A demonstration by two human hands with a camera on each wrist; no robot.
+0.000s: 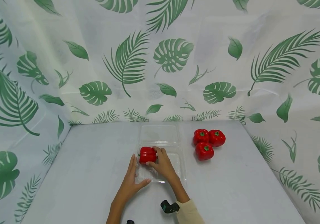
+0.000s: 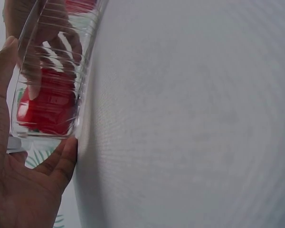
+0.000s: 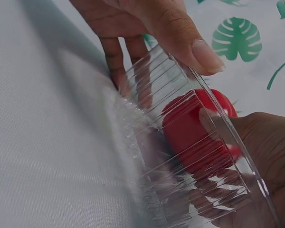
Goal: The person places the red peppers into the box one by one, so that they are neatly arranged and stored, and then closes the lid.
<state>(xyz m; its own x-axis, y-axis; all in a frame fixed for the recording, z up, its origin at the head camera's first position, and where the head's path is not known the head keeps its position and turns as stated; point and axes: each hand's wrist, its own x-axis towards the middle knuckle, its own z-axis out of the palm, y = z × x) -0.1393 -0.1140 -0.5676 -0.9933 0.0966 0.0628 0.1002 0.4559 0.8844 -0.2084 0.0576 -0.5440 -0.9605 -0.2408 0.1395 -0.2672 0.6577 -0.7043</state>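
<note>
A clear plastic clamshell container (image 1: 180, 166) stands on the table with its lid (image 1: 160, 133) folded back. In its left part a red bell pepper (image 1: 148, 155) lies on its side, green stem to the left. My right hand (image 1: 164, 166) reaches in and grips this pepper from the right, thumb in front and fingers behind. Around the container's front left corner, my left hand (image 1: 129, 183) rests with fairly straight fingers along the left side and the thumb at the front rim. Both wrist views show the pepper (image 2: 50, 107) through the ribbed wall.
Three more red bell peppers, a front one (image 1: 204, 151), a back left one (image 1: 200, 137) and a back right one (image 1: 217, 138), sit close together right of the container. A leaf-printed cloth (image 1: 199, 102) rises behind the white table (image 1: 92, 155) and along both sides.
</note>
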